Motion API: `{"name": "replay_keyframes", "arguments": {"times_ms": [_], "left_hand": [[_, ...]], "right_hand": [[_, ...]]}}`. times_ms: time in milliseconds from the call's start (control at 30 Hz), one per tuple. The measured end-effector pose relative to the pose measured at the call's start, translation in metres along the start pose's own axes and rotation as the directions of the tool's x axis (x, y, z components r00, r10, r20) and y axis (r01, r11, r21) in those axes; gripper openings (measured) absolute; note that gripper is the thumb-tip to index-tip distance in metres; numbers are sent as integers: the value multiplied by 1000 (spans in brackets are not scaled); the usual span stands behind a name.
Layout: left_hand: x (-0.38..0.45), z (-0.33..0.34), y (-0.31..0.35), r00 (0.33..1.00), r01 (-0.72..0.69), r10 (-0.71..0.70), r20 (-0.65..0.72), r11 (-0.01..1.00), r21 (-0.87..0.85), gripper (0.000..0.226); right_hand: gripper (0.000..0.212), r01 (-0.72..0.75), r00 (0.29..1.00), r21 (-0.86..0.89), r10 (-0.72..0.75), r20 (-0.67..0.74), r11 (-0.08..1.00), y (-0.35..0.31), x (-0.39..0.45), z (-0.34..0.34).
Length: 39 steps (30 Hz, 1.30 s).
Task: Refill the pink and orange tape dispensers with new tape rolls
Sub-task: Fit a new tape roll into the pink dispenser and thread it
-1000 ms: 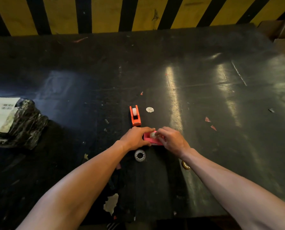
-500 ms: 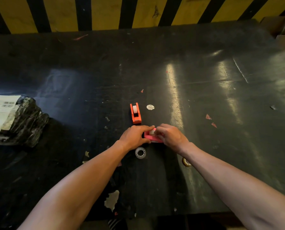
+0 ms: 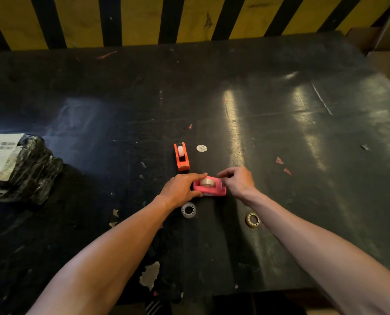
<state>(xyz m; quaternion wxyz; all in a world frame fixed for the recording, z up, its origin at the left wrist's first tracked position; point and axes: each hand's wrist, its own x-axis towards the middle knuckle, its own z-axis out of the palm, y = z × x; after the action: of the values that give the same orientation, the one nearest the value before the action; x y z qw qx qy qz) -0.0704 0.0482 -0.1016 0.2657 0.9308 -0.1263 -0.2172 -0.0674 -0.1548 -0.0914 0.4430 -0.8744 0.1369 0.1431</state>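
The pink tape dispenser (image 3: 212, 189) lies on the black table with a clear tape roll (image 3: 206, 182) seated in it. My left hand (image 3: 180, 189) grips its left end. My right hand (image 3: 238, 181) pinches at its right end by the cutter, where the tape's end seems to be; the tape itself is too thin to see. The orange dispenser (image 3: 181, 156) stands just behind, holding a white roll. Near my wrists lie two spent cores: a clear one (image 3: 188, 209) and a yellowish one (image 3: 252, 219).
A black plastic-wrapped parcel with a white label (image 3: 23, 169) sits at the table's left edge. A small round white sticker (image 3: 201, 148) lies beside the orange dispenser. Paper scraps dot the table. A yellow-and-black striped wall runs behind.
My right hand has shifted right, from over the roll to the dispenser's cutter end, uncovering the roll and the pink body. My left hand stays on the left end.
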Motion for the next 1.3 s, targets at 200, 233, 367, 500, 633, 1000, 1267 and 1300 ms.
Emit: {"name": "replay_keyframes", "arguments": {"times_ms": [200,233,367,500,633,1000,1267,1300], "left_hand": [[0,1,0,1000,9,-9,1,1000,9,71],[0,1,0,1000,14,-14,1,1000,10,71],[0,1,1,1000,27,-27,12,1000,10,72],[-1,0,3,999,36,-36,9,999,-5,71],[0,0,3,999,40,-40,18,999,-2,72],[-1,1,4,999,36,-36,20,999,-7,72],[-1,2,4,999,43,-43,13,999,-7,71],[-1,3,4,999,41,-41,12,999,-5,71]], "right_hand": [[19,-48,999,54,49,-6,997,17,0,-25],[19,-55,998,62,56,-9,997,19,0,-25],[21,-90,996,95,91,-8,991,25,0,-21],[25,-149,989,172,150,2,974,30,-4,-17],[17,-173,983,209,182,-25,962,35,-4,-15],[15,-224,968,62,229,-104,973,27,1,14],[7,-202,957,84,215,-196,976,32,-8,26],[10,-210,956,88,223,-189,974,32,-9,27]]}}
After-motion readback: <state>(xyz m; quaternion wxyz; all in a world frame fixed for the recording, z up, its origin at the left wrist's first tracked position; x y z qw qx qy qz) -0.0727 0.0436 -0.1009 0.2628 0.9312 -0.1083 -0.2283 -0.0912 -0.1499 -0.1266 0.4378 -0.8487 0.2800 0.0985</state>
